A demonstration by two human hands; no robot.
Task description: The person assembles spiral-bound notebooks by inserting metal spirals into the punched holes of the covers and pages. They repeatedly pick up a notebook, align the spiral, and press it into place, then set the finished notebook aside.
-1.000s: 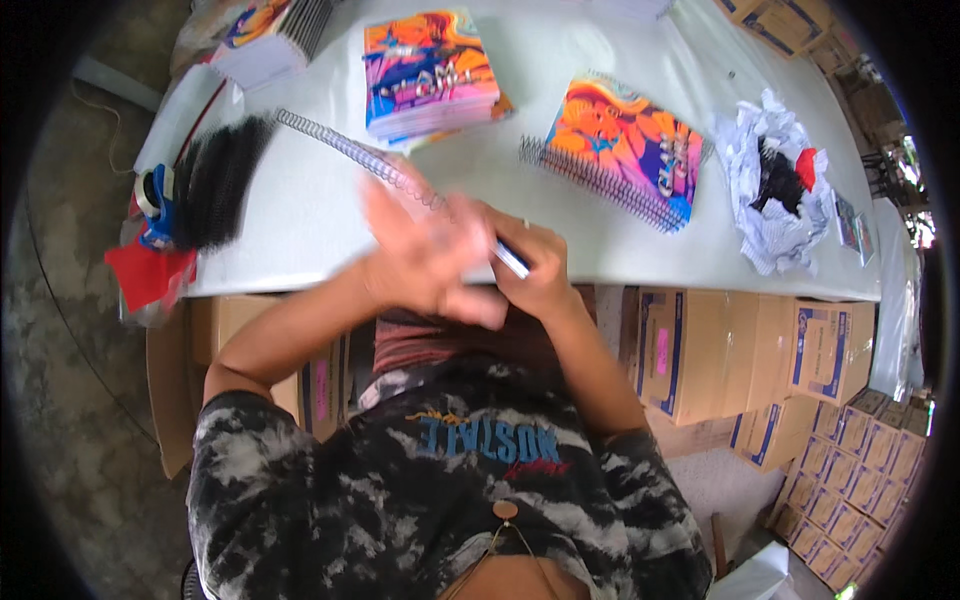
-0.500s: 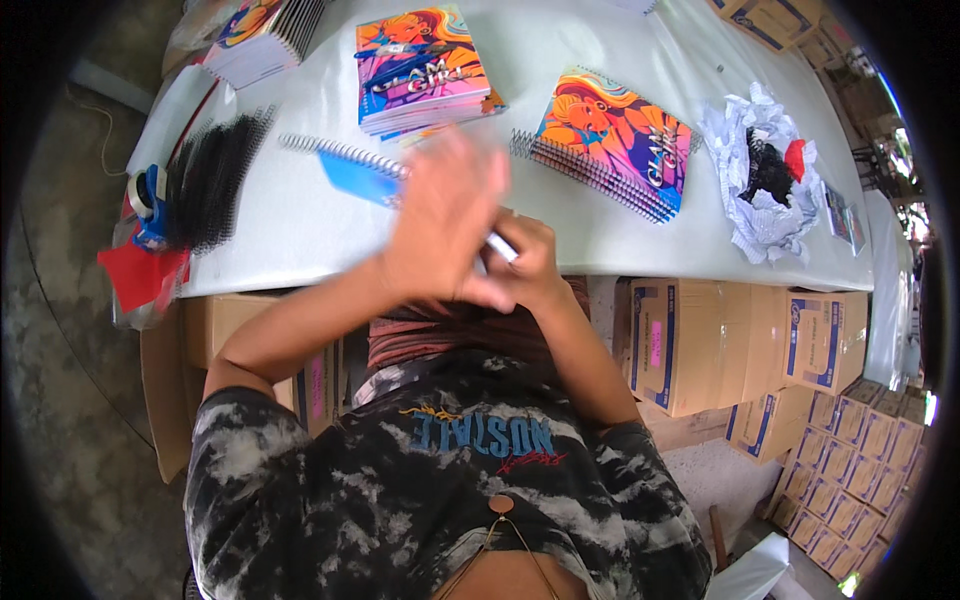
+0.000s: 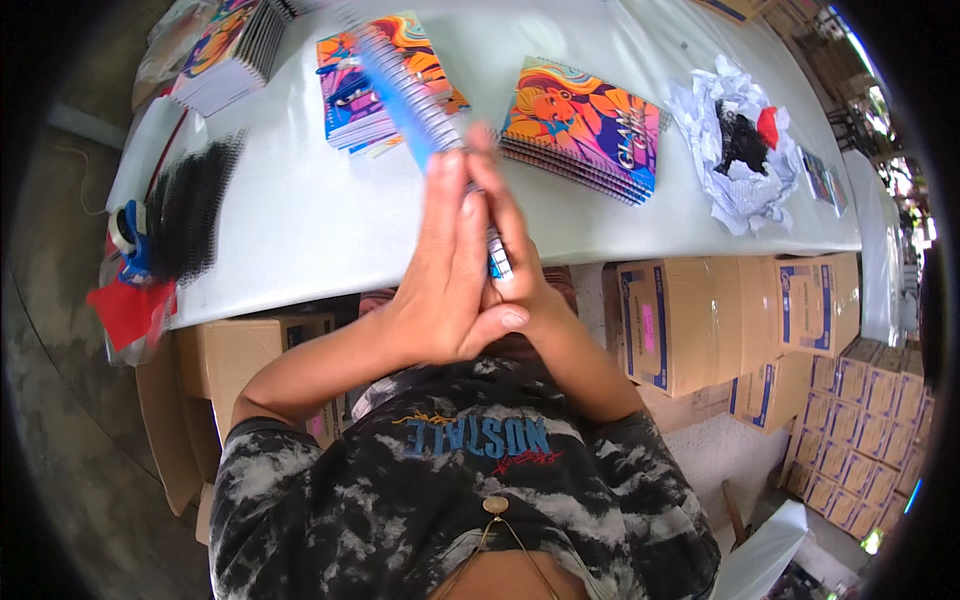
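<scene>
A spiral notebook [image 3: 400, 98] with a blue cover stands on edge between my hands, tilted up and away to the left and blurred by motion. Its wire coil runs along one side and passes down between my palms. My left hand [image 3: 437, 262] presses flat against it, fingers straight and close together. My right hand [image 3: 528, 275] grips it from the other side, fingers stretched up along it. The notebook's lower end [image 3: 499, 262] shows between the hands; the middle is covered by them. Behind it, a pile of colourful notebooks [image 3: 345, 112] lies on the table.
A stack of coil-bound notebooks [image 3: 580, 125] lies to the right, beside crumpled white paper [image 3: 735, 190] holding black coils. On the left are loose black coils [image 3: 195, 205], a blue tape dispenser [image 3: 130, 240] and another notebook stack [image 3: 232, 60]. Cardboard boxes [image 3: 690, 320] stand below the table [image 3: 330, 235].
The notebook has swung up from lying leftward to a steeper tilt. My left hand, raised and blurred before, now lies pressed against it opposite my right hand. The view has shifted slightly.
</scene>
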